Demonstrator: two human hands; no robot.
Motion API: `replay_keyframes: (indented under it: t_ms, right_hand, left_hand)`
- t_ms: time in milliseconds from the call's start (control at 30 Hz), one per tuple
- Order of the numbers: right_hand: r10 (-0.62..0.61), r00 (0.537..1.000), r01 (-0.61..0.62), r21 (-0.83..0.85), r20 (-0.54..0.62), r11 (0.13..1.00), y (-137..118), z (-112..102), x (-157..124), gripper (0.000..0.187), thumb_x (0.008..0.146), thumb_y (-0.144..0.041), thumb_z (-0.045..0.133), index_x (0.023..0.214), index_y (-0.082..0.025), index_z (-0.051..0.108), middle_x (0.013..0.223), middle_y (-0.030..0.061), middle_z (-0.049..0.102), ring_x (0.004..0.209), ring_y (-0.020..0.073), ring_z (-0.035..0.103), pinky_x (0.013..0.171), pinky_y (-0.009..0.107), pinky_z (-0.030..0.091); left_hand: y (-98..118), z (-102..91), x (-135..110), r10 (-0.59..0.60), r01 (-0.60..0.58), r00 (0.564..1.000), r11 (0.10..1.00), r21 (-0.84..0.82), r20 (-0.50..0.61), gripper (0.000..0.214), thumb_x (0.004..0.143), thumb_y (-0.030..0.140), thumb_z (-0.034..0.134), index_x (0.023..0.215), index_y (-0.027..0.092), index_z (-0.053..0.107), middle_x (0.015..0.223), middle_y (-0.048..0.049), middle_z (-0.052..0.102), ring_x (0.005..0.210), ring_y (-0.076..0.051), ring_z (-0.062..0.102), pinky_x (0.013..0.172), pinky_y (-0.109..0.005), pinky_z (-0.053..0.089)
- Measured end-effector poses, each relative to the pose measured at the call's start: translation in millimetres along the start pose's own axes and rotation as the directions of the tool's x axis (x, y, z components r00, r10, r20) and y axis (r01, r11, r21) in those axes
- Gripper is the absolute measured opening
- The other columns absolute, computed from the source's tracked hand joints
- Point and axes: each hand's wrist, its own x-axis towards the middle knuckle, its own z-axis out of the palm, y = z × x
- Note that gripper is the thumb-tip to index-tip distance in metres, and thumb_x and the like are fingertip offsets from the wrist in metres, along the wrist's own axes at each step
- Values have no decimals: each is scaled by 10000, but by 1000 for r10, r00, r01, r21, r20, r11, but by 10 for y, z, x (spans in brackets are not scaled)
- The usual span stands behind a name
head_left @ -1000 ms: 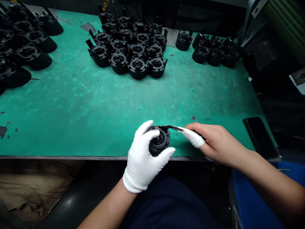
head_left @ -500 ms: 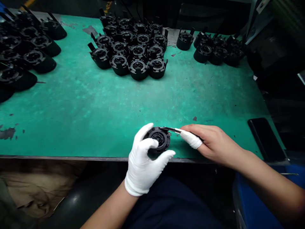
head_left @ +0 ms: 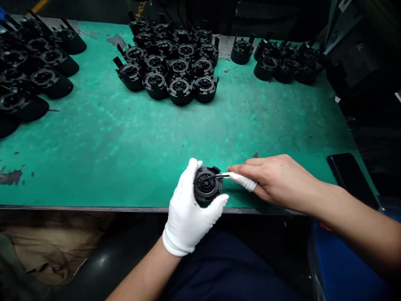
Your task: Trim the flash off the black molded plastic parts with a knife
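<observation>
My left hand [head_left: 188, 209], in a white glove, grips a round black plastic part [head_left: 206, 193] near the table's front edge. The part's ringed face is turned up toward me, with small lugs around its rim. My right hand [head_left: 266, 177] is bare apart from a white covering on the thumb. Between its thumb and fingers is a craft knife [head_left: 223, 175], slim and dark with a light patch near the grip. The knife's tip lies over the part's face, right of its centre; whether it touches cannot be made out.
On the green table [head_left: 125, 146], several black cylindrical housings [head_left: 180, 90] stand grouped at the back middle. More housings [head_left: 266, 69] stand at the back right, and others [head_left: 46, 81] crowd the left. A black phone [head_left: 352, 177] lies right, partly behind my forearm. A blue container [head_left: 341, 263] is below.
The knife tip has gone from the part's upper rim to over its face. My left index finger has drawn back off the face to the part's side.
</observation>
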Motion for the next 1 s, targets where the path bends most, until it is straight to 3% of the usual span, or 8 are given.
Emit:
replay_keyframes:
  t_ms: [167,400,633,767,900,1000]
  right_hand:
    - [-2,1000,2,-113,3,994,-5,-48,28,355,975,-264,467,1272,-340,645,886,14,743,747,210,694,529,294,316]
    - [11,993,-24,111,116,994,-122,57,-202,303,929,-206,511,1148,-295,700,948,36,779,795,221,725,642,277,485]
    - [134,990,-129,109,-37,986,-255,269,-376,518,871,-104,470,1351,-242,606,1211,68,741,988,252,733,806,350,572]
    - [178,984,-180,107,27,978,-347,360,-400,541,855,-85,461,1365,-209,596,1159,103,750,999,287,729,819,400,579]
    - [183,982,-187,275,42,943,-415,371,-433,431,908,-126,465,1288,-237,636,1085,76,762,968,271,725,844,393,552]
    - [258,965,-183,577,-51,796,-512,456,-373,289,997,-255,440,1206,-256,639,1053,39,750,897,208,704,779,316,530]
  left_hand:
    - [-1,-16,19,37,-36,999,999,18,-18,895,752,385,811,1490,158,358,1432,-164,559,1329,-295,554,1147,-467,459]
    - [10,-49,29,14,-14,1000,1000,0,7,797,762,416,808,1426,174,438,1424,-150,568,1331,-291,552,1151,-460,458]
    - [10,-41,21,17,-17,1000,1000,-5,-10,760,767,415,806,1400,164,469,1408,-141,582,1319,-269,562,1155,-429,455]
    - [24,-46,8,11,-11,1000,1000,5,-19,757,763,444,807,1393,179,482,1407,-132,585,1309,-268,572,1141,-431,470]
    - [14,-19,11,0,1,999,1000,17,-40,777,744,476,819,1385,179,497,1397,-131,593,1302,-269,577,1140,-422,468]
    - [39,25,-30,-52,51,996,999,-9,-68,840,741,511,809,1432,185,459,1441,-141,556,1345,-284,540,1165,-434,437]
